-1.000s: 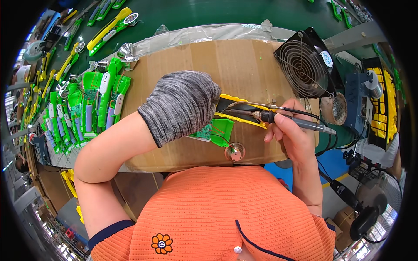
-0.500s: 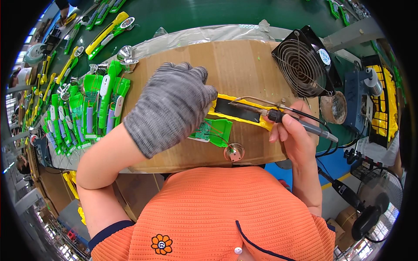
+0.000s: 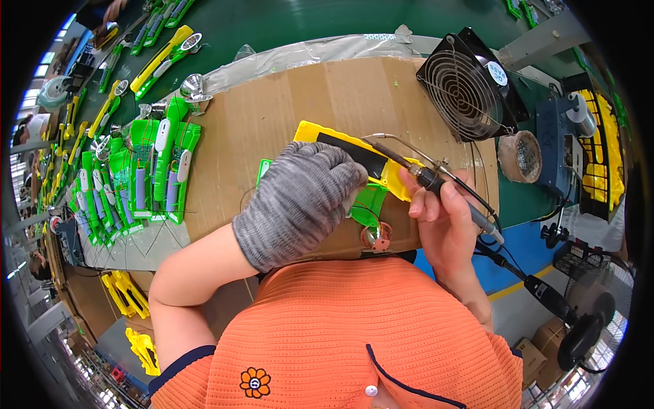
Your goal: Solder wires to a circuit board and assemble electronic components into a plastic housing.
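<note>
My left hand [image 3: 303, 198], in a grey knitted glove, is closed over the lower edge of a yellow plastic casing [image 3: 310, 131] with a dark inner strip. Whatever its fingers grip is hidden. In my bare right hand [image 3: 446, 221] is a soldering iron [image 3: 485, 222], its metal tip pointing up and left above the casing. My right fingertips lie at the casing's right end. Partly under the glove is a green casing [image 3: 371, 204] whose circuit board is now covered. Beside it, near my body, lies a round lamp reflector [image 3: 377, 236].
Cardboard [image 3: 238, 136] covers the work surface. Green lamp halves [image 3: 160, 163] with batteries and wires stand in a row at left. A black fan [image 3: 463, 92], a round tin [image 3: 520, 157], a blue soldering station [image 3: 555, 146] and a basket of yellow parts [image 3: 596, 163] stand at right.
My left hand has moved right and toward my body, baring the yellow casing's left end. The green casing and reflector have shifted slightly right. The iron stays in my right hand.
</note>
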`<state>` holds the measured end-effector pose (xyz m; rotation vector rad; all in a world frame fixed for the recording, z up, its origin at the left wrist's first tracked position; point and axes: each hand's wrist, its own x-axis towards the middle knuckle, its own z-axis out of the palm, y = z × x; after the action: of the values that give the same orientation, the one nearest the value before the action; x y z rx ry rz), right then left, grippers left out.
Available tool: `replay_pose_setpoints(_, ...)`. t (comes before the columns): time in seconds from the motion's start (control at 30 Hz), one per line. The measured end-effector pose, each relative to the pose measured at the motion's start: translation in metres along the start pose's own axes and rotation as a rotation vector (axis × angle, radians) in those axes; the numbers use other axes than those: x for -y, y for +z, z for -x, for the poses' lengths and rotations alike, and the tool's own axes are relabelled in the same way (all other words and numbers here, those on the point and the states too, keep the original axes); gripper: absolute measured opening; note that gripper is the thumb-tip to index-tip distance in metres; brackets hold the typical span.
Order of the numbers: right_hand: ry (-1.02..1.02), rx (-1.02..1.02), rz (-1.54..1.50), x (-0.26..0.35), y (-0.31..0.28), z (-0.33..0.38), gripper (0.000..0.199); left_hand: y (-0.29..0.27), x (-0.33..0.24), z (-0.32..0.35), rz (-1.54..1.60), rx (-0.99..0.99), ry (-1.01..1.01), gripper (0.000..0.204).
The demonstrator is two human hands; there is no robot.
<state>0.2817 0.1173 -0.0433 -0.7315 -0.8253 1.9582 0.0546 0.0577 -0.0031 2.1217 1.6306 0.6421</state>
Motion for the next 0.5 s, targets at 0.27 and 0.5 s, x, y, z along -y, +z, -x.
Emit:
replay_pose_setpoints(0.27,-0.115,0.084,0.223,0.034,-0.044,0.000,0.013,0.007,0.002,-0.014,0.128,0.011,-0.239,0.015)
replay_pose_setpoints(0.5,0.052,0.104,0.344,0.044,-0.043,-0.003,0.014,0.009,-0.002,-0.026,-0.036,0.078,-0.171,0.013)
